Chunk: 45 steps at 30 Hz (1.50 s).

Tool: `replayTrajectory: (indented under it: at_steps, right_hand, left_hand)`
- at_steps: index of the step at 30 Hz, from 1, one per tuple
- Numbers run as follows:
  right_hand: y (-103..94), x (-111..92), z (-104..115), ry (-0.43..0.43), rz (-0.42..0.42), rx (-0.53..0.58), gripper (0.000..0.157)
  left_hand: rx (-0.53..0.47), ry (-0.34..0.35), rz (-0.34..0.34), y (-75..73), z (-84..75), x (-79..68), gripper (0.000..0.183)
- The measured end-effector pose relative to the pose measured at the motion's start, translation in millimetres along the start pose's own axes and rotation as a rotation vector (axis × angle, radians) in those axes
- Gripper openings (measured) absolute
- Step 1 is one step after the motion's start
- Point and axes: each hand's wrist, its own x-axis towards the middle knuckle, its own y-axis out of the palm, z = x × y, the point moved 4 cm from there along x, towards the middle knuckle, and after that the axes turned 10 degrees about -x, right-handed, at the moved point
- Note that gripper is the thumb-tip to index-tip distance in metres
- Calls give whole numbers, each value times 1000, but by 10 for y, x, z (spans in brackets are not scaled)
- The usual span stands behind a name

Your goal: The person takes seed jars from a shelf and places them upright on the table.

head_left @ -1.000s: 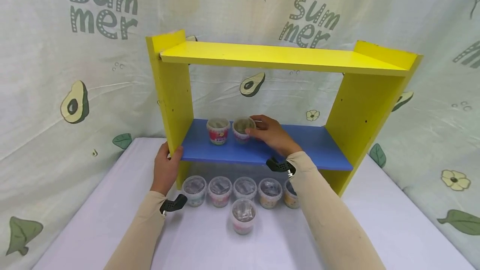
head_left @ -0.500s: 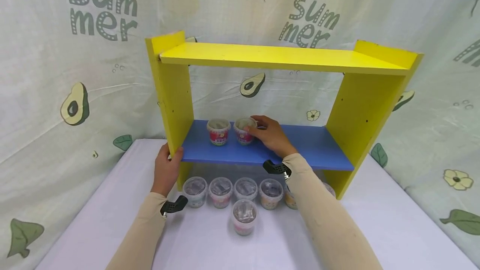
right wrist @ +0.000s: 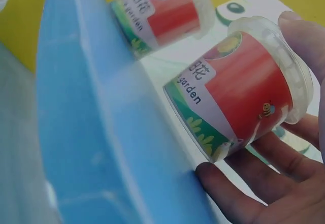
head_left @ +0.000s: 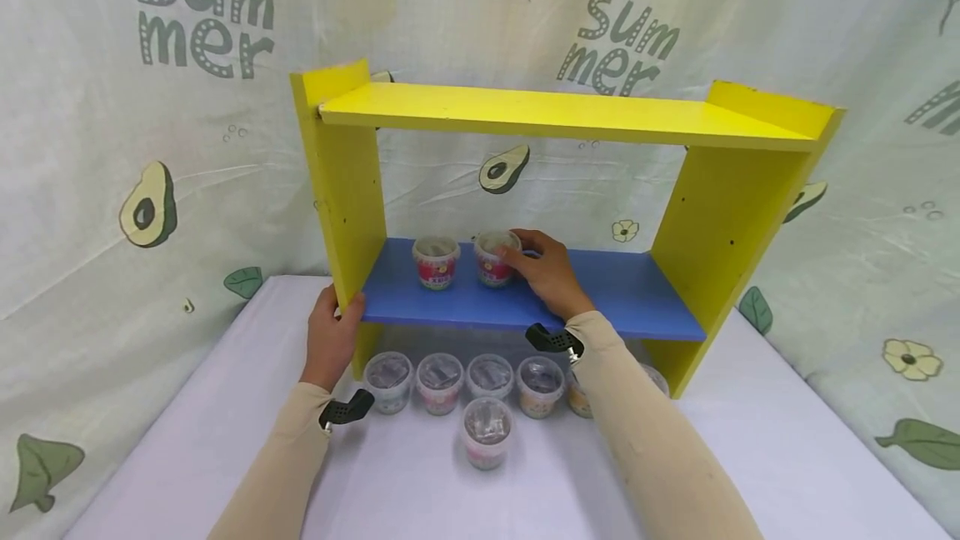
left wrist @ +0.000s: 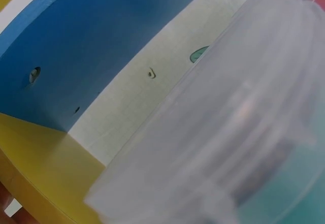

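Note:
My right hand point(head_left: 551, 273) holds a small clear plastic tub with a red label point(head_left: 495, 261), thumb at its rim and fingers behind it. It is at the blue middle board point(head_left: 600, 273) of a yellow shelf unit; I cannot tell if its base touches the board. In the right wrist view the tub point(right wrist: 244, 92) shows its red, white and green label with a bee. Left of it on the board stands a matching tub point(head_left: 437, 263), apart from it. My left hand point(head_left: 332, 340) grips the lower left side panel point(head_left: 352, 215) where the blue board meets it.
Below the blue board, several lidded clear tubs point(head_left: 441, 383) stand in a row on the white table, some partly behind my right arm. One tub point(head_left: 487, 433) stands in front of that row. A yellow top board point(head_left: 570, 115) spans the unit above my hand.
The tub in my right hand has gone from tilted to upright, its red label turning into view, and shifted slightly right, away from the other tub. My left hand has stayed put.

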Motion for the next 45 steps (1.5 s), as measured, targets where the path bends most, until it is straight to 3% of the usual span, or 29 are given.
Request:
replayTrajectory:
  at_steps: [10, 15, 21, 27, 45]
  right_hand:
    - [-155, -195, -15, -1, -28, 444, 51]
    - [-298, -389, -1, 24, -80, 540, 49]
    - [-432, -587, 16, 15, -146, 567, 40]
    - [-507, -790, 38, -24, -158, 566, 40]
    - [-604, -1205, -24, -69, -39, 387, 39]
  left_hand:
    - [-4, -2, -11, -8, -6, 5, 55]
    - [1, -4, -9, -16, -19, -4, 55]
    - [-8, 6, -7, -16, -29, 7, 55]
    - [-1, -2, -21, -19, -19, 5, 56]
    - [6, 4, -9, 7, 1, -11, 56]
